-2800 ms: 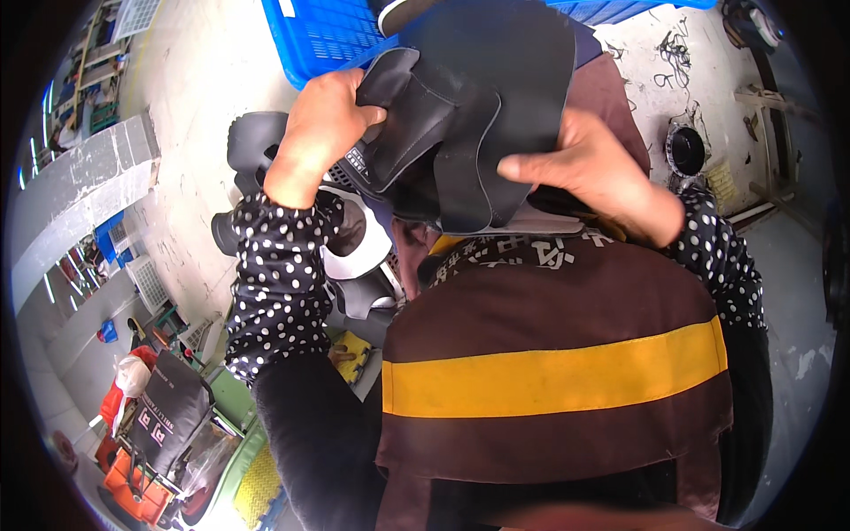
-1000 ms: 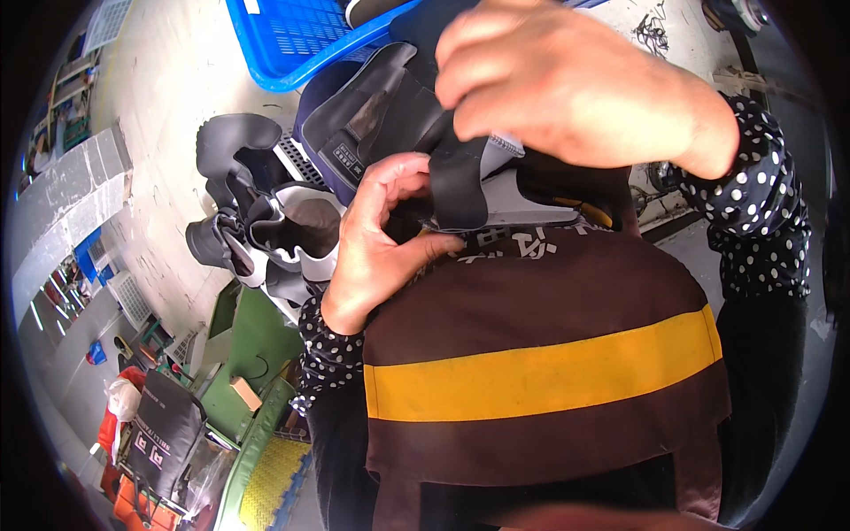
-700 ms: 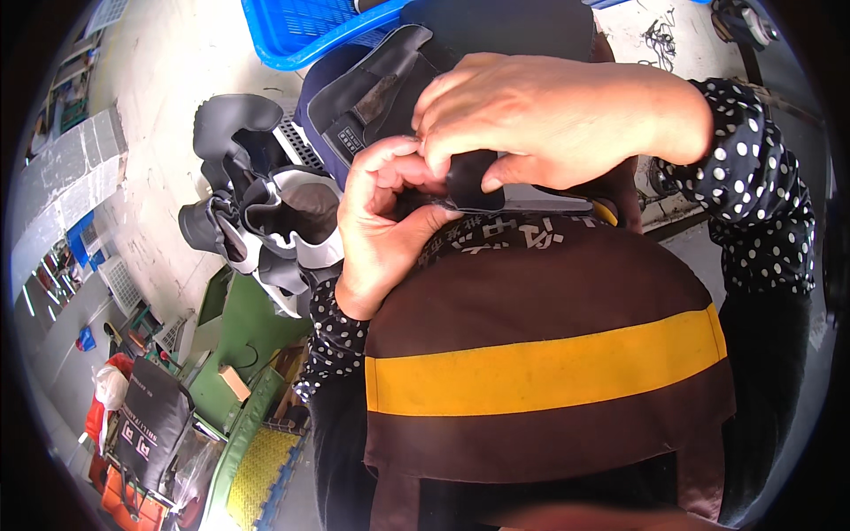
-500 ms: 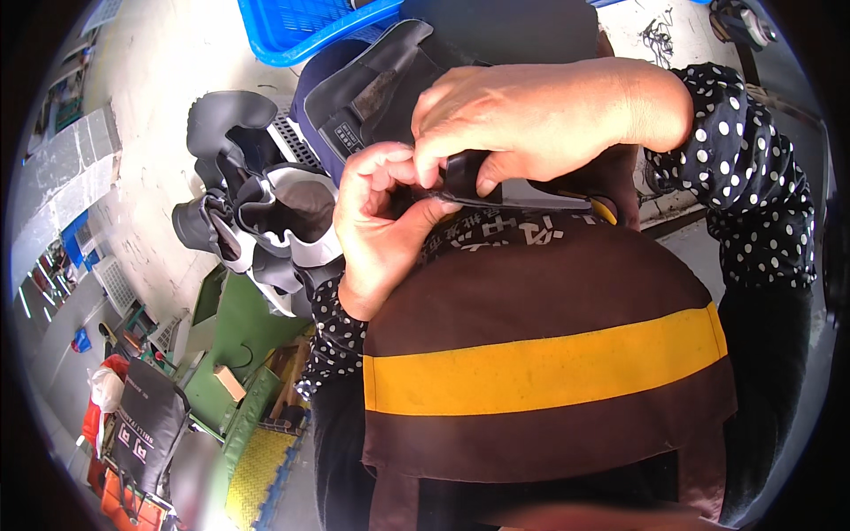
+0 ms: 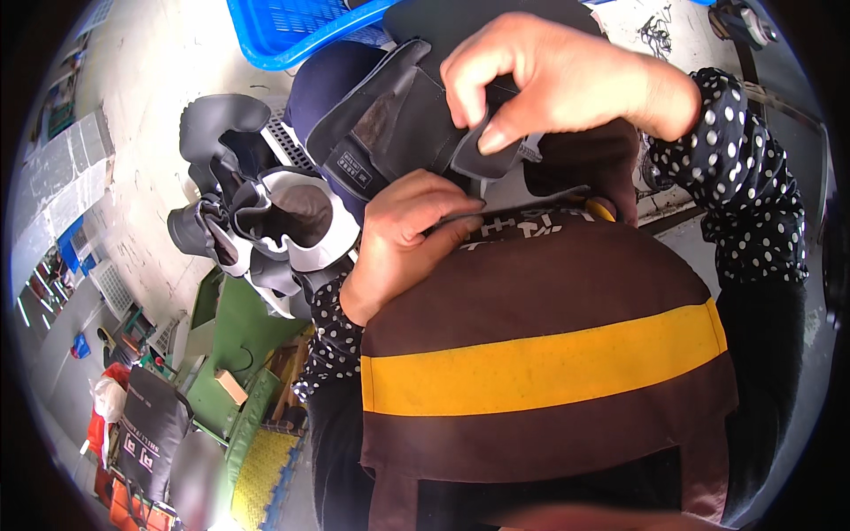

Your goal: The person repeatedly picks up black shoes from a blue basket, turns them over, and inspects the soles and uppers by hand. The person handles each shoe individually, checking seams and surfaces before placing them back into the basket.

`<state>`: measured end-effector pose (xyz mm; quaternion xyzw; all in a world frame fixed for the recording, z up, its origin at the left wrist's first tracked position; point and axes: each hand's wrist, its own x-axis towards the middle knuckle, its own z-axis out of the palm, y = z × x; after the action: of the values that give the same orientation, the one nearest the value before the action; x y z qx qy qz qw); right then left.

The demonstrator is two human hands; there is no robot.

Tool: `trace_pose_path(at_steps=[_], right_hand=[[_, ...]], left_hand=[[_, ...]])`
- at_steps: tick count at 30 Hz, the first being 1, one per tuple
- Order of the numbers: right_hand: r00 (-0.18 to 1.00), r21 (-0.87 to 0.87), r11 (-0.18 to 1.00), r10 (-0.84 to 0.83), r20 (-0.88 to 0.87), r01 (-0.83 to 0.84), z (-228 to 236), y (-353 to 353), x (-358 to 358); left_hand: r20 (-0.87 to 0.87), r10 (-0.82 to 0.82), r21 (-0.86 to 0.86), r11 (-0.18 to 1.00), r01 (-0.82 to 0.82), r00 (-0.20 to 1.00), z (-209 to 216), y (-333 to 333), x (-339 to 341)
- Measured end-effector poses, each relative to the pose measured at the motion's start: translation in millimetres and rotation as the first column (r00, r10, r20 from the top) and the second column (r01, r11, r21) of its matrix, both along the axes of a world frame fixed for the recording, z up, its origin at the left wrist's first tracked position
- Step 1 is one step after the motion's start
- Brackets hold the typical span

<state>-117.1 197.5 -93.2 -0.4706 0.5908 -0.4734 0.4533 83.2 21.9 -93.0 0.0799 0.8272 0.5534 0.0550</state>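
Observation:
A black shoe upper (image 5: 403, 124) with a fuzzy lining patch and a small printed label lies across my lap, at the top of my brown apron (image 5: 549, 283). My right hand (image 5: 562, 80) is raised over it, thumb and forefinger pinching a dark flap (image 5: 482, 157) of the upper. Lower and to the left, my left hand (image 5: 403, 234) pinches an edge of the same work between thumb and fingers. Its fingertips hide just what they grip there.
Several black and white shoe uppers (image 5: 305, 208) are heaped on the white table (image 5: 133, 168) to my left. A blue plastic basket (image 5: 310, 49) stands at the far side. Lower left are a green metal case (image 5: 230, 341) and a dark bag (image 5: 146, 429).
My right hand has moved up and away from my left, lifting the flap with it. My left hand has shifted slightly lower and right. More of the upper shows between them.

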Motion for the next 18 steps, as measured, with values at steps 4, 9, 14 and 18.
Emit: trace_pose_path(at_steps=[4, 9, 14, 18], right_hand=[[0.982, -0.148, 0.989, -0.057, -0.181, 0.03, -4.3, -3.6, 0.4], [0.498, -0.18, 0.937, -0.314, -0.808, 0.3, 0.2, -11.4, 13.3], [0.726, -0.312, 0.924, -0.369, -0.58, 0.221, 30.3, 23.0, 7.2], [0.585, -0.17, 0.983, -0.099, -0.805, -0.067, 24.1, 45.1, 24.1]], left_hand=[[0.045, -0.071, -0.066, 0.995, 0.074, 0.996, 3.4, -2.3, -3.5], [0.118, -0.072, -0.178, 0.98, 0.092, 0.99, 7.6, 0.6, -7.8], [0.206, -0.003, -0.14, 0.99, 0.032, 0.979, 10.9, 3.4, -8.0], [0.317, 0.09, -0.106, 0.993, -0.059, 0.944, 11.1, 5.3, -2.4]])
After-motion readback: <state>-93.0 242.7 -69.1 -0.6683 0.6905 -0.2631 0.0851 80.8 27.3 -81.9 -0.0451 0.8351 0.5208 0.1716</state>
